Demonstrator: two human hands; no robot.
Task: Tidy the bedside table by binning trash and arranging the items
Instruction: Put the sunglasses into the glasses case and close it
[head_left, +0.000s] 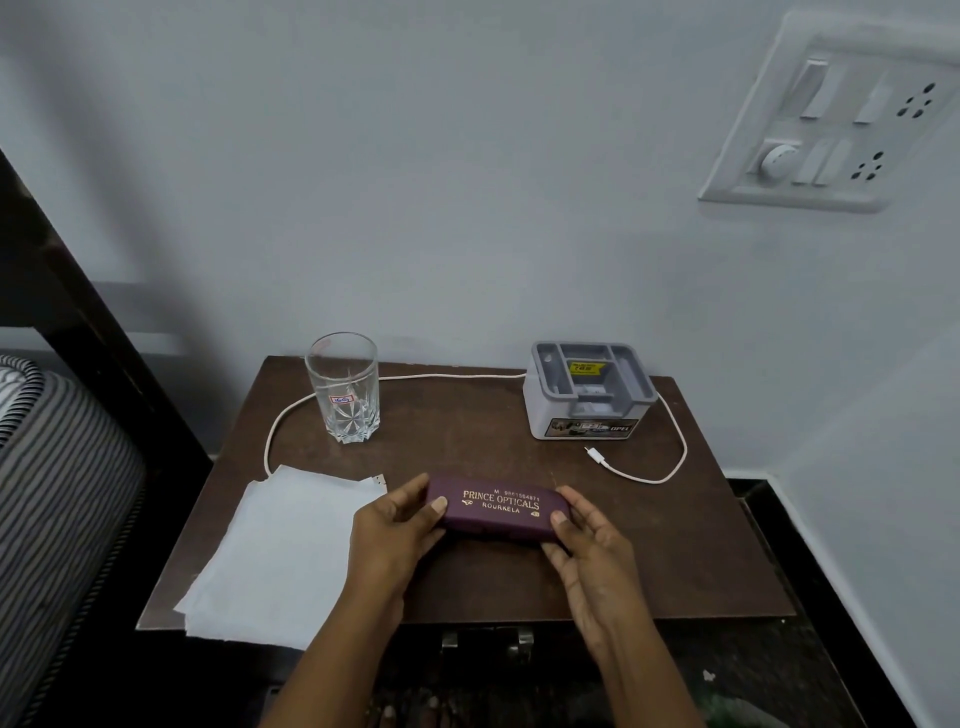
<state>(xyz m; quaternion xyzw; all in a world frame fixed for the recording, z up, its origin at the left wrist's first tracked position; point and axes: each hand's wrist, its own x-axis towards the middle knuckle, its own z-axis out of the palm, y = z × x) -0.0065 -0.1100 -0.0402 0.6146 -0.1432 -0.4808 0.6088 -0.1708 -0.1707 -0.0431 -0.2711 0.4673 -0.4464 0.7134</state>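
A maroon spectacle case with gold lettering lies shut near the front middle of the brown bedside table. My left hand grips its left end and my right hand grips its right end. White paper sheets lie on the table's front left, overhanging the edge. An empty clear glass stands at the back left. A grey plastic organiser sits at the back right. A white charging cable loops from behind the glass, past the organiser, to a plug end on the table.
The table stands against a pale wall with a switch and socket panel at the upper right. A striped mattress and dark bed frame are close on the left. Dark floor lies to the right.
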